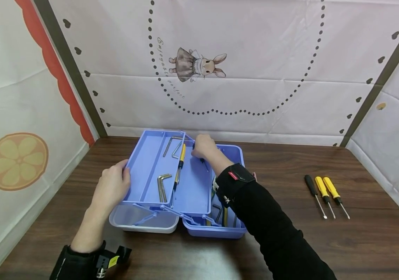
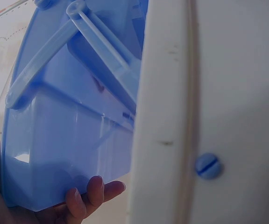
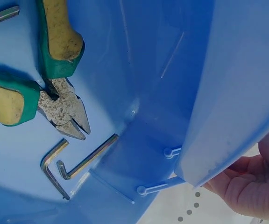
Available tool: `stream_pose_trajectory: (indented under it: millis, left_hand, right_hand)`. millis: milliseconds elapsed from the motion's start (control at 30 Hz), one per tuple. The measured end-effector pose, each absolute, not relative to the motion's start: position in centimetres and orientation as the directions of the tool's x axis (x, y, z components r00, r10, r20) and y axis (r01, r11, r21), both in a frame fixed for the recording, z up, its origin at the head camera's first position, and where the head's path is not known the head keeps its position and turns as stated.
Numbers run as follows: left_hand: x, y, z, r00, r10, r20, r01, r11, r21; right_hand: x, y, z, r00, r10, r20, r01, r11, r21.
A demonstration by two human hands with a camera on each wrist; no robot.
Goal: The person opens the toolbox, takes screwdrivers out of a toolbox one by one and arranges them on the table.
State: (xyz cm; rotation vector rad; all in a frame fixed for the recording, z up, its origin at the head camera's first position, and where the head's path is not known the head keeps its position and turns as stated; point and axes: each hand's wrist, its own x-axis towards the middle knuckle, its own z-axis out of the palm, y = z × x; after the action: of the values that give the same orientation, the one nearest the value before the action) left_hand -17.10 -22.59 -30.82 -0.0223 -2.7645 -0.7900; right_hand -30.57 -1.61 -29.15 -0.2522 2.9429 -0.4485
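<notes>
A blue fold-out toolbox [image 1: 217,233] stands open on the table, its trays spread on hinged arms. My left hand [image 1: 112,184] grips the left side of the upper tray [image 1: 143,167]; in the left wrist view its fingers [image 2: 95,191] curl under that tray. At the far edge of the lower tray [image 1: 192,194], my right hand [image 1: 205,148] holds the rim, partly covering a dark tool. The upper tray holds hex keys [image 1: 162,186]; a yellow-and-black screwdriver [image 1: 181,157] lies along its right side. Inside the base are green-and-yellow pliers [image 3: 62,105] and hex keys [image 3: 90,156].
Three screwdrivers [image 1: 325,194], two yellow-handled and one black-handled, lie on the brown table [image 1: 280,241] at the right. The translucent lid [image 1: 147,223] lies under the trays on the left. Printed white cloth walls [image 1: 255,50] rise behind and at both sides.
</notes>
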Motion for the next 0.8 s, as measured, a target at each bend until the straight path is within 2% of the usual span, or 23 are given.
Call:
stream_pose_trajectory:
  millis: [167, 300, 467, 600, 800]
  left_hand:
    - [-17.2, -22.6, -30.8, -0.962, -0.057, 0.266, 0.091, 0.853, 0.513]
    - [-17.2, -22.6, -30.8, -0.964, -0.056, 0.259, 0.089, 0.853, 0.514]
    - [-17.0, -22.7, -30.9, -0.962, -0.051, 0.269, 0.097, 0.855, 0.509]
    - [-17.1, -22.7, -31.0, -0.963, -0.051, 0.266, 0.096, 0.856, 0.509]
    - [-17.1, -22.7, -31.0, -0.963, -0.050, 0.265, 0.096, 0.855, 0.509]
  right_hand:
    - [-30.7, -1.0, -29.1, -0.976, -0.202, -0.084, -0.156, 0.911, -0.382]
    - [-30.6, -0.2, -28.7, -0.974, -0.198, -0.107, -0.121, 0.860, -0.496]
    - [-30.7, 1.3, -27.4, -0.977, -0.182, -0.112, -0.089, 0.824, -0.560]
    - [-30.8, 3.2, -26.3, -0.977, -0.193, -0.087, -0.104, 0.794, -0.599]
    - [-30.6, 7.0, -25.3, -0.979, -0.195, -0.056, -0.125, 0.796, -0.592]
